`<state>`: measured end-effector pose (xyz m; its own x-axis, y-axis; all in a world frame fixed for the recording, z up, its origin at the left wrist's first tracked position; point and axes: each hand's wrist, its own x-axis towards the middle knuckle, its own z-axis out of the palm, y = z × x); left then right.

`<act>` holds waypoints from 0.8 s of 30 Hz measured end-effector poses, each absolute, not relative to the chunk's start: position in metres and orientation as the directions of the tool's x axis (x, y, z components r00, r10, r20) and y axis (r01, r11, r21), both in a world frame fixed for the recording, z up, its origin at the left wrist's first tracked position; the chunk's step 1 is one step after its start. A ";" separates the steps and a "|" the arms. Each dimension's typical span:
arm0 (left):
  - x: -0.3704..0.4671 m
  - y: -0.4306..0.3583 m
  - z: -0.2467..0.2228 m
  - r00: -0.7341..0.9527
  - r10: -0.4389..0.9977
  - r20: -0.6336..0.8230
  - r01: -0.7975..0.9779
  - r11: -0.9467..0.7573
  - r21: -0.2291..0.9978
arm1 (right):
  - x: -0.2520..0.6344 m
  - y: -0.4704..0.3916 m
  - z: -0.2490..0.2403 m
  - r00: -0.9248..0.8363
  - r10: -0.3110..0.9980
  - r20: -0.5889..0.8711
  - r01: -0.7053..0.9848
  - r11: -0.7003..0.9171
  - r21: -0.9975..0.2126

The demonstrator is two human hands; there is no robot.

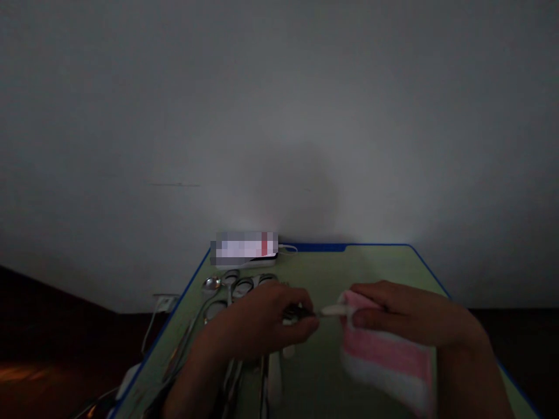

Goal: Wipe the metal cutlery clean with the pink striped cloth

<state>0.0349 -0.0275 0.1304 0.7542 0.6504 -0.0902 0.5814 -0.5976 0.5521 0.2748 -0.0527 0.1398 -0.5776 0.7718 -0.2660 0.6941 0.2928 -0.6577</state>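
Note:
Near the middle of the table, my left hand (271, 320) pinches the dark metal end of a utensil, whose shape is blurred. The utensil's pale handle (333, 311) points right, towards my right hand (393, 311). A pink and white striped cloth (384, 355) is gripped in my right hand, around the end of that handle, and its lower part hangs over the table. Behind and below my left hand lie several metal utensils, among them a round spoon (212, 284); my forearm partly covers them.
The green table (362, 265) has a blue edge and stands against a grey wall (305, 116). A lit device (244, 249) with a white cable (288, 250) sits at its back left. A socket (166, 302) is beyond the left edge.

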 end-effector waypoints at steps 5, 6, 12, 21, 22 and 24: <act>0.033 -0.020 0.118 0.721 0.684 -0.110 0.609 -0.550 0.571 | 0.267 -0.048 0.135 -0.532 0.804 -0.265 0.748 0.299 -0.593; 0.034 -0.020 0.115 0.721 0.685 -0.105 0.604 -0.548 0.579 | 0.264 -0.047 0.134 -0.538 0.799 -0.266 0.750 0.311 -0.584; 0.040 -0.019 0.107 0.776 0.628 -0.060 0.501 -0.555 0.664 | 0.243 -0.037 0.119 -0.622 0.729 -0.286 0.706 0.364 -0.608; 0.011 0.007 0.091 0.674 0.719 -0.168 0.599 -0.398 0.695 | 0.233 -0.017 0.094 -0.552 0.805 -0.218 0.688 0.291 -0.665; 0.008 0.009 0.089 0.652 0.735 -0.183 0.617 -0.375 0.692 | 0.234 -0.015 0.092 -0.537 0.815 -0.217 0.690 0.276 -0.669; 0.003 0.013 0.087 0.627 0.753 -0.200 0.629 -0.338 0.700 | 0.235 -0.011 0.091 -0.508 0.835 -0.212 0.698 0.255 -0.669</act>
